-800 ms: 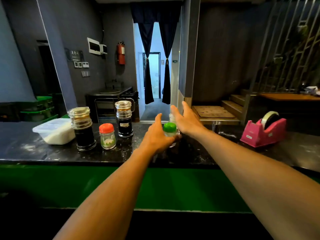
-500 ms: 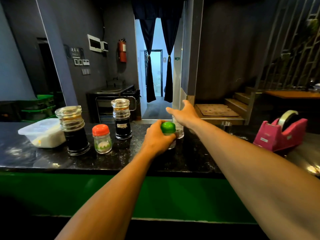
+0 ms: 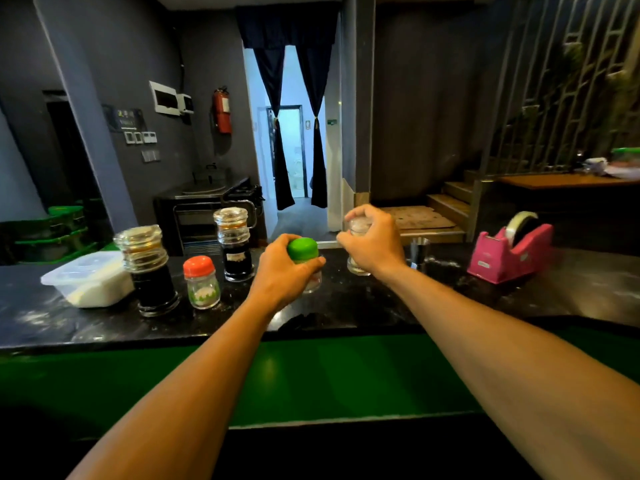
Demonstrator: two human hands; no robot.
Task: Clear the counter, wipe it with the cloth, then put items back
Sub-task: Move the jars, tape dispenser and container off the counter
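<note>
So right now I've got both hands out over the black stone tabletop [image 3: 346, 306], each one on a jar. My left hand [image 3: 282, 271] is wrapped around the small green-capped jar [image 3: 302, 249], with the thumb and fingers curled round the body just under the cap. The jar's base sits low against the tabletop, and I honestly can't tell if it's lifted or resting. My right hand [image 3: 375, 244] grips a clear glass jar [image 3: 358, 226] from above, fingers closed round its top; the bottom pokes out under my palm, close to the surface. The two jars are near each other, roughly mid-tabletop. Off to the left there's a line-up: an orange-capped jar [image 3: 201, 287], a tall dark sauce bottle [image 3: 150, 271] just beside it, a second dark bottle [image 3: 235, 247] a bit further back, and a lidded plastic tub [image 3: 88, 280] with something white in it at the far left. A small metal cup [image 3: 419, 251] stands just right of my right hand, and a pink tape dispenser [image 3: 510, 252] sits well off to the right.
</note>
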